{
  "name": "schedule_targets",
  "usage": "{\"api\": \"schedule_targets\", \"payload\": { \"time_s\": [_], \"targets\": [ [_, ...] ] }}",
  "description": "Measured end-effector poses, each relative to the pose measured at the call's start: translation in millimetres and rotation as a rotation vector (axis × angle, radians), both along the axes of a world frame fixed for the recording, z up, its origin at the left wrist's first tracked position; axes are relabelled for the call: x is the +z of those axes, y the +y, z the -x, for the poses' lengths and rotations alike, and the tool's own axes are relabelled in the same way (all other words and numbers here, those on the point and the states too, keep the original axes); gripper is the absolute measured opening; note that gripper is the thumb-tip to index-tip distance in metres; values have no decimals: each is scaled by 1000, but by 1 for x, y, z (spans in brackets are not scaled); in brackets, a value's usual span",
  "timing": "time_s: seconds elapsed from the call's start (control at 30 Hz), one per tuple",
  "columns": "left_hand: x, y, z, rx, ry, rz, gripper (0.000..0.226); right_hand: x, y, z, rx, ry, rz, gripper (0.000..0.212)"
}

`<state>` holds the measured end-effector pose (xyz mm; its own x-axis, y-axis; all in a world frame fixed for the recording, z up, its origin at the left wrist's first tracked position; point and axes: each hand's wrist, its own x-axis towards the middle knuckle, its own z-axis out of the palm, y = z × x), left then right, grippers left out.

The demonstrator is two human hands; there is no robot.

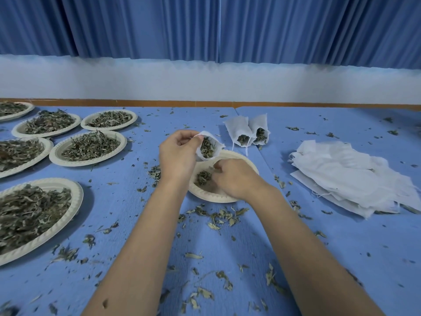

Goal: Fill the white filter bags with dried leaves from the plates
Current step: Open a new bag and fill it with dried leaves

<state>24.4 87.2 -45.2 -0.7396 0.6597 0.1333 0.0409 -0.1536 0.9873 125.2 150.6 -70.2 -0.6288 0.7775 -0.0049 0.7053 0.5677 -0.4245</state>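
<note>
My left hand (177, 153) holds a white filter bag (210, 147) by its rim, mouth open toward me, with dried leaves inside. It hangs over the far edge of a cream plate (205, 193) that is nearly bare. My right hand (234, 176) rests in that plate, fingers pinched around a small clump of dried leaves (203, 177). Two filled bags (248, 131) lie just beyond the plate. A heap of flat unfilled bags (346, 174) lies at the right.
Several cream plates heaped with dried leaves (88, 145) stand in rows on the left of the blue table (319, 236). Loose leaf bits are scattered all over the tabletop, thickest near its front. A white wall and blue curtain lie beyond the table's far edge.
</note>
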Motion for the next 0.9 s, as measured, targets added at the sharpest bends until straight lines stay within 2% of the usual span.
{"api": "schedule_targets", "payload": {
  "time_s": [0.13,0.23,0.43,0.6,0.7,0.77,0.83,0.9],
  "targets": [
    [1,-1,4,10,-24,-16,11,-2,-14,15,219,74,5,25],
    [1,-2,4,12,-31,-24,11,-2,-17,15,288,75,-23,30],
    [1,-1,3,10,-47,-37,16,-4,-20,16,228,37,-193,23],
    [0,-1,4,17,-45,-21,14,-8,-20,17,112,47,-240,22],
    [-1,-1,6,15,-48,-2,10,2,-15,9,-25,265,-83,19],
    [-2,-1,7,11,-44,2,9,17,-10,-1,-142,587,194,14],
    [-2,-1,6,10,-17,-4,11,32,-7,-8,-170,910,501,13],
    [-2,0,4,13,37,2,13,40,-5,-10,-186,1021,582,13]
  ]
}}
